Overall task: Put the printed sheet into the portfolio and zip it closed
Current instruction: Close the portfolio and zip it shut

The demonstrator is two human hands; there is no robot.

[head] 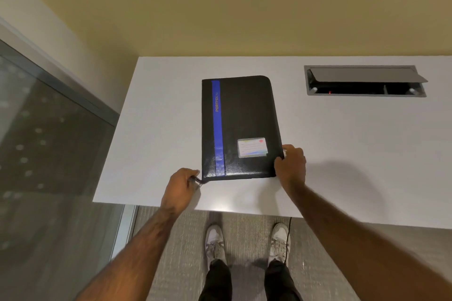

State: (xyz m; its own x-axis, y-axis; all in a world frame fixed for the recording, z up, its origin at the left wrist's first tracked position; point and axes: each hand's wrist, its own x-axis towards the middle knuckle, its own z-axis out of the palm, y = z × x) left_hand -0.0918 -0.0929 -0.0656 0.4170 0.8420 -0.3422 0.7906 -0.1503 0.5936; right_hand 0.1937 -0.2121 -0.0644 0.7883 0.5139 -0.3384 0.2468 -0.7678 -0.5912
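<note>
A black portfolio (247, 117) with a blue vertical stripe lies closed and flat on the white table (342, 154). A small label card (252, 147) shows on its cover near the lower right. My left hand (182, 187) pinches the zipper pull (197, 180) at the portfolio's near left corner. My right hand (291, 164) grips the near right corner, thumb on the cover's edge. No printed sheet is visible anywhere.
An open cable hatch (364, 82) with a raised grey lid is sunk into the table at the back right. A glass wall (49, 154) runs along the left. The table's near edge (220, 210) is close to my feet. A yellow wall stands behind.
</note>
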